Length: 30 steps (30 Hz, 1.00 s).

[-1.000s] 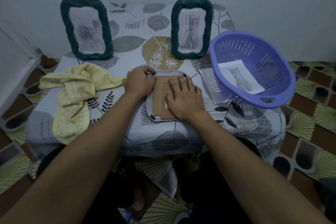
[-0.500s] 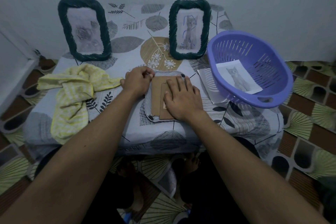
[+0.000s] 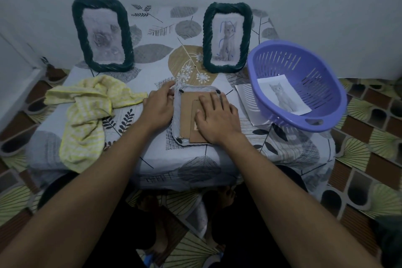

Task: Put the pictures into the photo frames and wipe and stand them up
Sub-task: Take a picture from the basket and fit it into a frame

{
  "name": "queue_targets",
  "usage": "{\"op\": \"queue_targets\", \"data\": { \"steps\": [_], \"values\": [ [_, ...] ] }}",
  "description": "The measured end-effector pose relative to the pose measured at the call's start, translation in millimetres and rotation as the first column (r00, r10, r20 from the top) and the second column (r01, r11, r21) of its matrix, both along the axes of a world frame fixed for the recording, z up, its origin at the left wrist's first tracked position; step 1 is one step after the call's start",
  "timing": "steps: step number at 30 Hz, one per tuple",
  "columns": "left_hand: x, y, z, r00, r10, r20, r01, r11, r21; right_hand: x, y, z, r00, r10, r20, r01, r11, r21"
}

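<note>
I'm counting three frames on the desk (image 3: 152,54): the rose frame (image 3: 102,35) and the cat frame (image 3: 227,37) are standing at the back, and the third frame (image 3: 186,113) is lying face down. My right hand (image 3: 217,117) is pressing flat on it, while my left hand (image 3: 159,104) is pinching its upper-left corner. One picture (image 3: 282,95) is lying in the basket (image 3: 309,67).

Both forearms reach forward on my feed — left hand (image 3: 159,104) knuckles up, fingers curled under; right hand (image 3: 217,115) flat, palm down, fingers straight.

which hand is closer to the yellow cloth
Left. The left hand is at the left edge of the face-down frame, right beside the yellow cloth; the right hand lies flat on that frame, farther right.
</note>
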<state>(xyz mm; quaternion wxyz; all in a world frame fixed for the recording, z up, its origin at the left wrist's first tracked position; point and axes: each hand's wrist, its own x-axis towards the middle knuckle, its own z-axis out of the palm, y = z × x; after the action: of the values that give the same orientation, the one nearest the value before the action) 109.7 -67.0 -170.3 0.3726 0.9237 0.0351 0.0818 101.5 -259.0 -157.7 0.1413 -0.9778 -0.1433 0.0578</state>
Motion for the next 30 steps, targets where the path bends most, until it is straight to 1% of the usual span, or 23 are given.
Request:
{"op": "queue_targets", "data": {
  "steps": [1, 3, 6, 12, 15, 18, 20, 22, 25, 27, 30],
  "values": [
    [-6.7, 0.0, -1.4, 1.0, -0.024, 0.003, 0.024, 0.999, 0.035, 0.3, -0.1, 0.1, 1.0, -0.001, -0.002, 0.001, 1.0, 0.001],
    [-23.4, -3.6, -0.9, 0.998, -0.048, -0.03, 0.052, 0.986, 0.156, 0.2, -0.4, 0.4, 1.0, -0.001, -0.003, 0.001, 1.0, -0.002],
    [-44.2, -10.5, 2.0, 0.995, -0.033, -0.096, 0.062, 0.946, 0.318, -0.4, -0.7, 1.1, 1.0, 0.004, 0.0, -0.004, 1.0, 0.011],
    [-48.3, -15.1, 0.8, 0.989, -0.03, -0.145, 0.093, 0.89, 0.447, 1.3, -3.5, 2.6, 1.0, -0.013, -0.003, 0.013, 0.995, 0.1],
    [-47.3, -15.2, -1.4, 0.991, -0.009, -0.133, 0.071, 0.878, 0.473, 3.5, -4.2, 3.8, 0.999, -0.022, -0.033, 0.026, 0.989, 0.145],
    [-47.5, -15.3, -2.3, 0.994, -0.007, -0.108, 0.058, 0.875, 0.481, 9.2, -6.2, 8.5, 0.995, -0.025, -0.101, 0.042, 0.985, 0.169],
    [-47.5, -15.2, -1.6, 0.995, -0.004, -0.098, 0.051, 0.877, 0.478, 13.8, -7.8, 13.0, 0.994, -0.029, -0.108, 0.047, 0.984, 0.172],
    [-47.9, -15.3, -0.5, 0.996, 0.0, -0.087, 0.042, 0.878, 0.478, 17.7, -9.0, 17.1, 0.997, -0.053, -0.058, 0.064, 0.979, 0.196],
    [-47.4, -14.6, 0.0, 0.997, 0.005, -0.076, 0.031, 0.882, 0.469, 22.1, -11.7, 19.8, 0.984, -0.17, 0.06, 0.153, 0.963, 0.221],
    [-46.9, -14.2, -1.3, 0.998, 0.007, -0.069, 0.026, 0.887, 0.461, 25.0, -14.5, 18.4, 0.969, -0.231, 0.089, 0.213, 0.96, 0.181],
    [-46.2, -13.9, -2.2, 0.998, 0.006, -0.067, 0.025, 0.886, 0.463, 25.7, -16.5, 12.8, 0.968, -0.236, 0.086, 0.228, 0.969, 0.096]
  ]
}}
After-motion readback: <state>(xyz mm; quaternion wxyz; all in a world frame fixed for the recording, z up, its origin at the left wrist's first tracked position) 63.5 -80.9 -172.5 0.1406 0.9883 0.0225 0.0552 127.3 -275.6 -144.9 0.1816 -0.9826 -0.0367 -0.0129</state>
